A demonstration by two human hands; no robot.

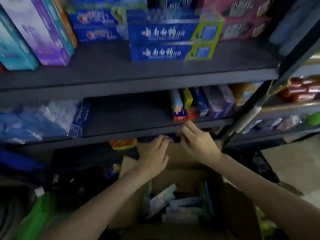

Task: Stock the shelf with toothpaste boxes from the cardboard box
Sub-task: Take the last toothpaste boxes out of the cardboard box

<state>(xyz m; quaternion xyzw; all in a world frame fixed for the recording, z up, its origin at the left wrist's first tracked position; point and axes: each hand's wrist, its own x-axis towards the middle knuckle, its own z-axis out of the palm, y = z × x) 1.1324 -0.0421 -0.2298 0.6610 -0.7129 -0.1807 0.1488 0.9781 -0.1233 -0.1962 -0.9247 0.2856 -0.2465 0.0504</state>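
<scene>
Shelf edge (121,134) before hands (174,149) — cardboard box (230,205) below.

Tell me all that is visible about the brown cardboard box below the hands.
The cardboard box is plain brown cardboard, standing open on the floor in front of the dark shelf. Its flaps are folded outward. Inside, several toothpaste boxes lie loosely at mixed angles, mostly pale and blue; the blur hides their print. The left hand and right hand are above its far edge, near the shelf; whether they touch the box cannot be told.
</scene>
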